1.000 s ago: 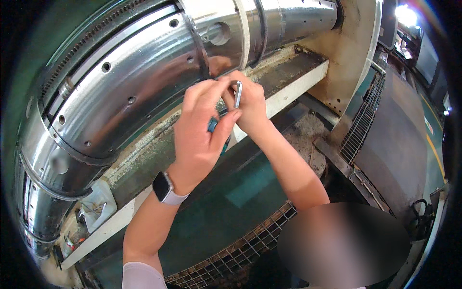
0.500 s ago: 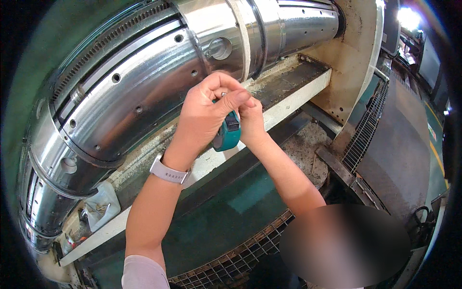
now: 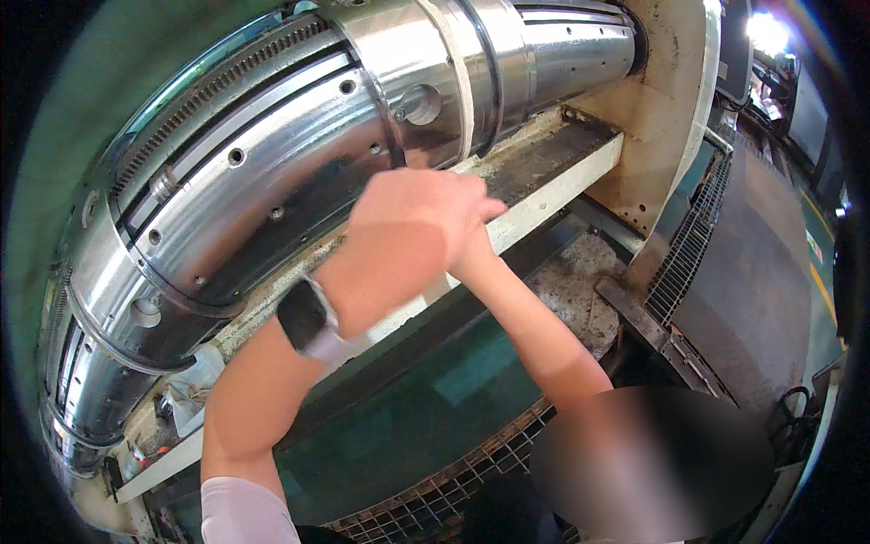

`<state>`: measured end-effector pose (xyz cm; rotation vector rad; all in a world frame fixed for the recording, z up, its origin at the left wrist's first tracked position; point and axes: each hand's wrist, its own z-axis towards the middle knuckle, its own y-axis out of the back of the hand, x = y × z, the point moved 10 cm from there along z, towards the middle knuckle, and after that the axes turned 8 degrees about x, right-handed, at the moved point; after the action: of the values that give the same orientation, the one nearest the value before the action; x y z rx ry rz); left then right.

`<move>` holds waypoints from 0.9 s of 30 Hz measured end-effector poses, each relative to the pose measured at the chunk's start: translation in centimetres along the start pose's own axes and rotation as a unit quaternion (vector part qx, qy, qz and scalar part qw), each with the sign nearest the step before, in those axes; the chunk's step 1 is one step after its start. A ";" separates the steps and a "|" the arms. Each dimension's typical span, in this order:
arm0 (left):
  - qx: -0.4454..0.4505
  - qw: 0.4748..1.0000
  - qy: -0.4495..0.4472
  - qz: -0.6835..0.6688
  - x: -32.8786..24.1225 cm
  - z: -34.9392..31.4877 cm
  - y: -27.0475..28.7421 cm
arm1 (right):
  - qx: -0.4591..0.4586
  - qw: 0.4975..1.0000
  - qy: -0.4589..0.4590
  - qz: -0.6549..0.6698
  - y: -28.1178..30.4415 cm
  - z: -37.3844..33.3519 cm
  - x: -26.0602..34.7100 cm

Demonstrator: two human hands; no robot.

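left hand [image 3: 399,213] laps over right hand [image 3: 471,243], probably bracing it; finger spread and any grip hidden, can't tell. shiny silver metal cylinder [image 3: 299,150] lies just beyond, alongside cream metal ledge [image 3: 566,186].

Lighting: white lamp [image 3: 768,32], glaring, 2 o'clock. Steel cylinder [image 3: 304,159]: bright highlights towards 12 o'clock. Left hand [image 3: 408,213]: soft, slightly blurred. Oval patch [image 3: 652,467], between 4 and 5 o'clock: heavily blurred. Rim: black corners, bowed edges.
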<state>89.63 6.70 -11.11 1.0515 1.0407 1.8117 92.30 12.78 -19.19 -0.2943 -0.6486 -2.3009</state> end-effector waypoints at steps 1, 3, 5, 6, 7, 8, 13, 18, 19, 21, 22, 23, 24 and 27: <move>-0.045 0.997 -0.067 -0.009 -1.6 -0.4 0.1 | -0.001 0.999 0.002 -0.032 -0.4 0.4 0.3; -0.023 0.997 -0.071 -0.029 -1.9 -0.8 -0.2 | 0.115 0.969 0.023 -0.216 -2.0 1.1 0.0; -0.018 0.995 -0.080 -0.048 -1.8 -1.7 -0.2 | 0.043 0.998 -0.035 0.011 -1.1 0.2 -2.2; -0.038 0.995 -0.072 -0.054 -1.5 -2.2 0.1 | 0.006 0.990 -0.066 0.126 -0.5 0.0 -2.5; -0.058 0.994 -0.063 -0.060 -1.3 -2.6 0.3 | -0.005 0.986 -0.077 0.151 -0.2 0.0 -2.2; -0.078 0.993 -0.055 -0.067 -1.0 -3.0 0.4 | -0.016 0.980 -0.088 0.176 0.1 -0.1 -2.0; -0.166 0.950 -0.042 -0.262 2.4 -3.4 0.0 | -0.003 0.992 -0.076 0.103 0.6 -0.1 -1.3; -0.076 0.756 0.039 -0.649 4.8 -1.4 -3.5 | -0.033 0.958 -0.114 0.261 -0.3 -0.5 -2.7; -0.067 0.763 0.041 -0.641 4.7 -1.1 -3.8 | -0.040 0.944 -0.105 0.310 -0.2 -0.6 -2.2; -0.068 0.871 0.060 -0.482 4.1 -0.8 -3.3 | -0.028 0.944 -0.133 0.301 -0.5 -1.1 -3.3; -0.068 0.913 0.066 -0.397 3.6 -0.5 -3.1 | -0.022 0.944 -0.147 0.294 -0.6 -1.4 -3.9; -0.135 0.960 -0.017 -0.245 1.7 -0.7 -1.1 | -0.033 0.935 -0.141 0.324 -0.6 -1.4 -4.3; -0.100 0.974 -0.031 -0.201 0.8 -0.7 -1.4 | -0.043 0.923 -0.135 0.359 -1.0 -1.4 -4.5; -0.019 0.991 -0.065 -0.111 -1.3 -1.4 -1.6 | -0.015 0.960 -0.079 0.268 -1.1 -0.4 -4.2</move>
<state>89.18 5.76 -13.39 0.9762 0.9995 1.5567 94.54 15.73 -21.55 -0.5967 -0.5310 -1.7778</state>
